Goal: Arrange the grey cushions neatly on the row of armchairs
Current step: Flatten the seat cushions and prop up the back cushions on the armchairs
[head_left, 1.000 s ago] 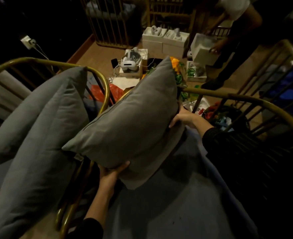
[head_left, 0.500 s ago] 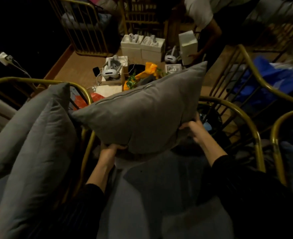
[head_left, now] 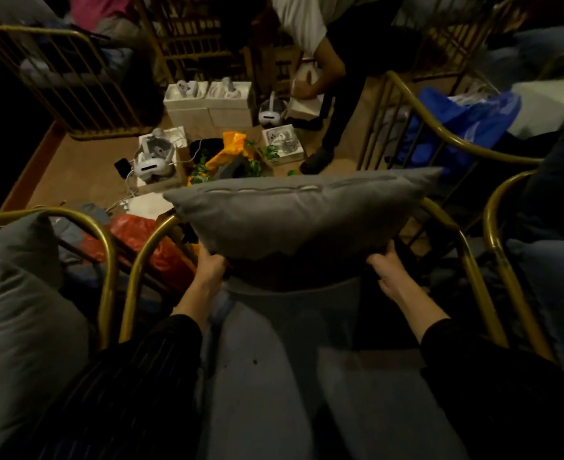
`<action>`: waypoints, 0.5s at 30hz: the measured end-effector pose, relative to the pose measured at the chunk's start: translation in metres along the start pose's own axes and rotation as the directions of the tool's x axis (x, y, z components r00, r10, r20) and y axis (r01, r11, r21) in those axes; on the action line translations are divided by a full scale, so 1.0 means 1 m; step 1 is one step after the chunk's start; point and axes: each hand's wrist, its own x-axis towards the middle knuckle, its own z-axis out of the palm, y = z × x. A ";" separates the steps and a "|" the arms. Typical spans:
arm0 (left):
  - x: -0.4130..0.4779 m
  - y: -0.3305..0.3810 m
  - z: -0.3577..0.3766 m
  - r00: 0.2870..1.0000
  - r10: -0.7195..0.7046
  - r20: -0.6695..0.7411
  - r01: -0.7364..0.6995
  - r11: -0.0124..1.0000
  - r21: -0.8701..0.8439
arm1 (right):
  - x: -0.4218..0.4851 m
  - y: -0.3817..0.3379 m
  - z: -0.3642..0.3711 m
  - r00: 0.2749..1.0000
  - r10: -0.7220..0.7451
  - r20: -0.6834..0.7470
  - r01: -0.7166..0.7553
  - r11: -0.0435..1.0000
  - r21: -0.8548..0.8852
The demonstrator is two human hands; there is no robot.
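Note:
A grey cushion (head_left: 294, 214) stands level against the curved brass backrest (head_left: 466, 260) of the middle armchair, zip seam along its top. My left hand (head_left: 211, 265) grips its lower left corner and my right hand (head_left: 384, 264) its lower right corner. Below my hands lies the chair's blue-grey seat pad (head_left: 260, 376). Another grey cushion (head_left: 15, 293) leans in the armchair on the left. A blue-grey cushion (head_left: 559, 293) shows in the armchair on the right.
Behind the chairs, the floor holds white boxes (head_left: 207, 104), white headsets (head_left: 151, 161), an orange and green bundle (head_left: 231, 154) and a red bag (head_left: 134, 230). A person (head_left: 333, 61) bends over there. A blue plastic bag (head_left: 466, 127) lies on a chair at right.
The cushion has swung from tilted to level and moved right, centred against the middle chair's backrest. Both hands shifted to its lower corners. My view turned right.

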 end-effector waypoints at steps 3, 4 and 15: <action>0.015 -0.006 0.004 0.998 0.023 -0.058 -0.025 0.999 -0.041 | 0.006 0.007 0.008 1.000 -0.007 0.013 0.008 0.999 -0.036; 0.020 -0.006 0.003 0.997 0.026 -0.068 -0.031 0.998 -0.061 | 0.009 0.005 0.008 1.000 -0.026 0.012 0.027 0.998 -0.060; 0.035 0.015 -0.005 0.987 -0.136 -0.086 0.140 0.989 0.039 | 0.001 -0.028 0.001 0.995 -0.094 0.044 0.098 0.991 -0.095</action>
